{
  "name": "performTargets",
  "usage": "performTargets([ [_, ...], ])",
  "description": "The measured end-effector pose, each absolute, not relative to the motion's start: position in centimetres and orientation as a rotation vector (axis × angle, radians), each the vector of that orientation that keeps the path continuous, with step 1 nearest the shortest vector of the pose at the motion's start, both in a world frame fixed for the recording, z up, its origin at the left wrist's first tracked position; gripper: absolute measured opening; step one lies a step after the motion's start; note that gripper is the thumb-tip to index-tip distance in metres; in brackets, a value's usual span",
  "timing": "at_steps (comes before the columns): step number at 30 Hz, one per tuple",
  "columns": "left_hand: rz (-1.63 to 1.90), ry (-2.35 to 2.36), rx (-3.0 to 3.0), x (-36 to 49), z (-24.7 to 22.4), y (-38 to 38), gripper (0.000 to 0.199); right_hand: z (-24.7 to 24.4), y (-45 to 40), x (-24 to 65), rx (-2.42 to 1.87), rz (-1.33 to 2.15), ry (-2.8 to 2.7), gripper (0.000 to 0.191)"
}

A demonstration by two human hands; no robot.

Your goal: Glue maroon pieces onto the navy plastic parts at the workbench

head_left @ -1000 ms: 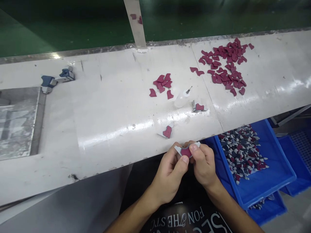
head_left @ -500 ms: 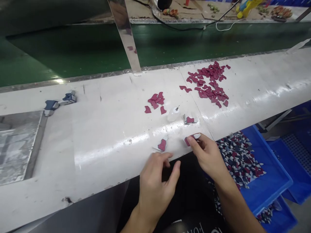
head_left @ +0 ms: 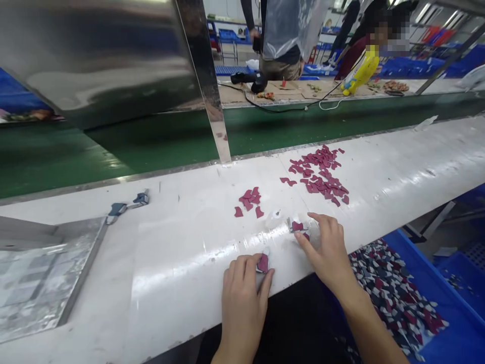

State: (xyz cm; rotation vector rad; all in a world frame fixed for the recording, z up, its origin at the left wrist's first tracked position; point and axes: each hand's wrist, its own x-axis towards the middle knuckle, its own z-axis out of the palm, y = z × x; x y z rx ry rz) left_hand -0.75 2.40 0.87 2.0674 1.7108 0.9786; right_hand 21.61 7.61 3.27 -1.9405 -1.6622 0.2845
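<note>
On the white bench, my left hand (head_left: 244, 288) has its thumb and fingers closed round a small maroon-and-grey piece (head_left: 263, 262) near the front edge. My right hand (head_left: 326, 248) is spread, its thumb beside another maroon piece (head_left: 306, 236) and not closed on it. Just behind that thumb lies a grey piece with a maroon face (head_left: 297, 226). A small clear bottle with a dark tip (head_left: 275, 217) stands behind the hands. Farther back are a small group of maroon pieces (head_left: 248, 198) and a larger heap (head_left: 322, 169).
A metal tray (head_left: 81, 268) and two blue-grey pieces (head_left: 117, 209) are at the left. Below the bench at right, a blue crate (head_left: 420, 268) holds many small pieces. A metal post (head_left: 214, 101) rises behind the bench. People stand beyond the green strip (head_left: 265, 126).
The view has tilted up. My left hand has closed on the piece that lay in front of it. My right hand has opened and let go of its piece.
</note>
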Motion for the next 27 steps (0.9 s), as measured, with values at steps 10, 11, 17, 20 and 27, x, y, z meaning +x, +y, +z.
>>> performTargets([
  [10,0.877,1.369,1.841,1.1,0.1,2.6,0.061,-0.9,5.6,19.1,-1.665,0.288,-2.056,0.046],
  [11,0.857,1.319,1.826,1.0,0.5,2.5,0.066,-1.1,5.1,19.1,-1.644,0.281,-2.068,0.045],
  [17,0.914,1.189,1.608,0.5,2.9,1.8,0.091,-1.4,4.3,19.0,-1.457,0.195,-2.221,0.043],
  [20,0.987,1.228,1.629,0.0,2.9,1.8,0.079,-1.6,4.6,18.7,-1.399,0.146,-2.211,0.030],
  [27,1.147,1.744,1.798,-5.4,1.5,4.6,0.036,-3.0,5.3,21.8,-1.435,-0.050,-2.128,0.024],
])
